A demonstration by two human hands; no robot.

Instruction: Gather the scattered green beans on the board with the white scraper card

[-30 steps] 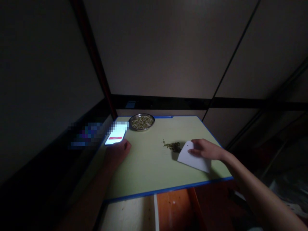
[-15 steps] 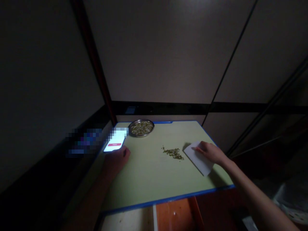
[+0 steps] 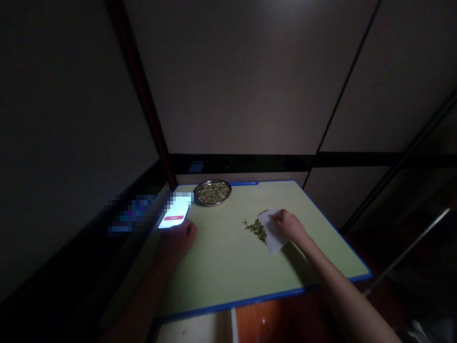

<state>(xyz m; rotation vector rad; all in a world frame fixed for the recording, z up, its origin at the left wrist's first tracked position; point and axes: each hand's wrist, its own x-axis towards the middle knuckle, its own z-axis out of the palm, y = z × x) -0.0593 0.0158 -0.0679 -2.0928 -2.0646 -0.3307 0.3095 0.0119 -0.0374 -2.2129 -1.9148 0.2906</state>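
My right hand (image 3: 290, 225) grips a white sheet of stiff paper or card (image 3: 274, 234), tilted, its left edge against a small heap of greenish beans or seeds (image 3: 257, 230) on the table. Over on the left, my left hand (image 3: 180, 236) rests on the tabletop with its fingers curled closed; nothing shows in them. Just beyond it lies a lit phone (image 3: 175, 213), partly blurred out. Further back stands a round metal plate (image 3: 230, 192) holding mixed green and whitish grains.
The pale green tabletop (image 3: 221, 257) has a blue rim (image 3: 250, 302). Panelled walls (image 3: 235, 95) stand behind and to the left. An orange-brown surface (image 3: 260, 324) and a pale board (image 3: 196, 328) lie below the front edge. A thin light rod (image 3: 410, 250) slants at the right.
My right hand has moved left with the white sheet, which now meets the heap and has bunched it closer together. My left hand stays beside the phone. The view has shifted slightly.
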